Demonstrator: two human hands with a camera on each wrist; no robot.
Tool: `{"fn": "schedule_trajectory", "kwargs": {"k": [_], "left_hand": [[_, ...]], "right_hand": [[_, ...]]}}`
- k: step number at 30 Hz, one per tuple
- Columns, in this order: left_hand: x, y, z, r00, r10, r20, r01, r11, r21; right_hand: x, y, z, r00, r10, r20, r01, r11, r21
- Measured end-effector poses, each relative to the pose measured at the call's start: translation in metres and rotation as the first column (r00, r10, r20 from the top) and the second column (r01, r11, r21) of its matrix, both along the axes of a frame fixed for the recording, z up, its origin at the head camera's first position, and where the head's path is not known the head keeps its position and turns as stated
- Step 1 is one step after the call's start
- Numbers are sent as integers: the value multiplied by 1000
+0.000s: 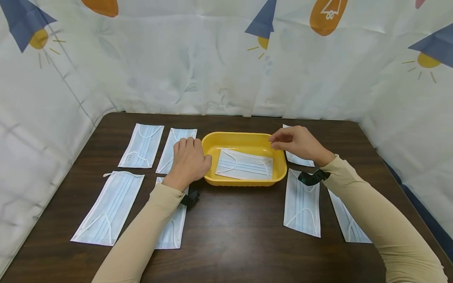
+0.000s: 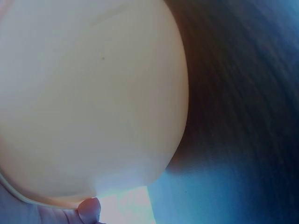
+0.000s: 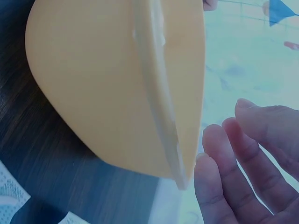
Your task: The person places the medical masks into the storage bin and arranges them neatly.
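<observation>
A yellow plastic tray (image 1: 244, 183) stands near the far side of the table, with one pale blue face mask (image 1: 244, 165) lying flat inside it. My left hand (image 1: 189, 159) holds the tray's left end at the rim. In the left wrist view, the tray's outer wall (image 2: 93, 107) fills most of the picture, and fingers show along its edge at the bottom left. Over the tray's right far corner is my right hand (image 1: 301, 144), its fingers loosely bent with nothing between them. The right wrist view shows those fingertips (image 3: 216, 137) just beside the tray's rim.
Several masks lie left of the tray, including a far-left mask (image 1: 141, 146) and a near-left mask (image 1: 109, 209). To its right are a mask (image 1: 302, 212), another (image 1: 348, 220) under my right forearm, and one (image 1: 299, 159) partly behind my hand. A patterned curtain (image 1: 212, 59) surrounds the dark table (image 1: 233, 243).
</observation>
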State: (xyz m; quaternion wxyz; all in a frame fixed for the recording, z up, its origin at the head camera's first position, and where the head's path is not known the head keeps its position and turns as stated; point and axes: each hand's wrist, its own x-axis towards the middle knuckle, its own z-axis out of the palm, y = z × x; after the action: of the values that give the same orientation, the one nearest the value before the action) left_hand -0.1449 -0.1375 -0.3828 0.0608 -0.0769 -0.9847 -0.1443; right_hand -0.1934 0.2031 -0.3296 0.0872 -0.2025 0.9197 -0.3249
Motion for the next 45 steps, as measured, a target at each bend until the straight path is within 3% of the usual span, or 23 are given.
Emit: {"fn": "schedule_trajectory", "kwargs": {"k": [24, 39, 45], "left_hand": [[-1, -2, -2, 1000, 5, 22, -6, 1000, 11], [0, -1, -1, 1000, 0, 19, -1, 1000, 19], [0, -1, 0, 1000, -4, 21, 4, 1000, 11]], "right_hand": [[12, 40, -4, 997, -64, -33, 65, 997, 39], [22, 69, -10, 991, -137, -3, 137, 989, 60], [26, 81, -12, 992, -122, -6, 122, 988, 98]]}}
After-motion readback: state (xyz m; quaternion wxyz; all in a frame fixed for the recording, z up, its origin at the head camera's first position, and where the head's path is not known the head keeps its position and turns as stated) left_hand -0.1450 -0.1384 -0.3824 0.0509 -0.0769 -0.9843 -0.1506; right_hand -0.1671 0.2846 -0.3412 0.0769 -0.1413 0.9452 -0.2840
